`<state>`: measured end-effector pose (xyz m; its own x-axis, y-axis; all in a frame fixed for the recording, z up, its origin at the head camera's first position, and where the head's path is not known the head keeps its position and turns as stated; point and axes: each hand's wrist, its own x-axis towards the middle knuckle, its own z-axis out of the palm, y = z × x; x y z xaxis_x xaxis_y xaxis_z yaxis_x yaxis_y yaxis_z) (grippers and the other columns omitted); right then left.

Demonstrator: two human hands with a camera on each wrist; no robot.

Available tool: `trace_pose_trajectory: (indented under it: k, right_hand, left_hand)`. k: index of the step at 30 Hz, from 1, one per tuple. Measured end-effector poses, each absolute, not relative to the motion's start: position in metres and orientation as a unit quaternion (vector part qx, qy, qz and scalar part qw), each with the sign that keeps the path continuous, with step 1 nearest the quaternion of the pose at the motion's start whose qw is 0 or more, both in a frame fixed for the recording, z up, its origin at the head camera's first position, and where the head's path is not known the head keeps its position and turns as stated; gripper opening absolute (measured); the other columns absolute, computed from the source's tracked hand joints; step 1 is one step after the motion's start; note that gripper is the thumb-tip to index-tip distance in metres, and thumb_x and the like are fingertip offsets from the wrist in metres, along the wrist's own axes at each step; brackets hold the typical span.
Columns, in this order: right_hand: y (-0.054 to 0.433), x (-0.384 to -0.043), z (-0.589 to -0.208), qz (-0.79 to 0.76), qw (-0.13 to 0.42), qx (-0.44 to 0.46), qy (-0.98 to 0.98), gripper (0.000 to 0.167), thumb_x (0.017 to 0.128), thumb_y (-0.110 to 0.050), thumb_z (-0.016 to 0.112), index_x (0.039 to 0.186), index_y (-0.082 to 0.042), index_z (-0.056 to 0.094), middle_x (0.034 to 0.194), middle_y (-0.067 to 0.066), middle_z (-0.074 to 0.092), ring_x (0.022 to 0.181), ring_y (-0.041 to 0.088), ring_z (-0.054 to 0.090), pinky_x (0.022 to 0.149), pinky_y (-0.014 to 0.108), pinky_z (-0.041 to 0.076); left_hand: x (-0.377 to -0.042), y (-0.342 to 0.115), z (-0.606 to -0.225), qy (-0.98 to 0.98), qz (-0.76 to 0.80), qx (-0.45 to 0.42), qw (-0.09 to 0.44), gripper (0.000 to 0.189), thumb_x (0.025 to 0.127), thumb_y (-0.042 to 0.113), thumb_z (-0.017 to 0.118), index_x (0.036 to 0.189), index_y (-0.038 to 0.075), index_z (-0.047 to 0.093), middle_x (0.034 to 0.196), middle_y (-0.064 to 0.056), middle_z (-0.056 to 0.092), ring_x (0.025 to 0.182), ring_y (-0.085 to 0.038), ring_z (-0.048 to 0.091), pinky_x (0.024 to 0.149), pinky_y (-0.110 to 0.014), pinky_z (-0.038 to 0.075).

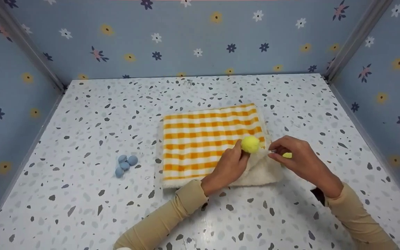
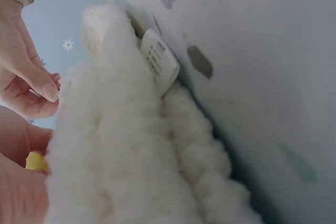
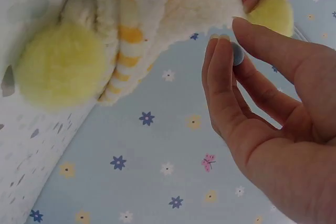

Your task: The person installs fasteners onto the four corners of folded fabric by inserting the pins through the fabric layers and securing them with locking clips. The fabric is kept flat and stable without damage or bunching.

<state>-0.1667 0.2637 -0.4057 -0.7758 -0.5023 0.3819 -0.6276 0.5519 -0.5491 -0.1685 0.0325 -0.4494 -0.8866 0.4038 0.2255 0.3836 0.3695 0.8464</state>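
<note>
A folded blanket lies on the table, yellow-and-white gingham on one side and cream fleece on the other. My left hand pinches its turned-up near right corner beside a yellow pom-pom. Just to the right, my right hand pinches a small round blue piece between thumb and fingers, close to the fleece. A second yellow pom-pom hangs at another corner, partly behind the right hand in the head view. The left wrist view shows a white label on the fleece edge.
Several small rounded blue pieces lie together on the speckled table, left of the blanket. Flower-patterned blue panels wall the table at the back and both sides.
</note>
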Motion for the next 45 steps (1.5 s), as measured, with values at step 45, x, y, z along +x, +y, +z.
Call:
trace_pose_trajectory:
  k: [45]
  right_hand:
    - [0.245,-0.186,-0.427,0.373,0.062,0.372,-0.848,0.036,0.087,0.003,0.079,0.12,-0.009,0.072,0.118,0.005,0.07,0.088,0.013,0.06,0.068,0.029,0.051]
  left_hand:
    - [-0.175,0.03,-0.449,0.809,0.538,0.231,-0.053,0.023,0.099,0.002,0.063,0.122,0.004,0.068,0.101,-0.009,0.072,0.086,-0.015,0.068,0.074,-0.02,0.054]
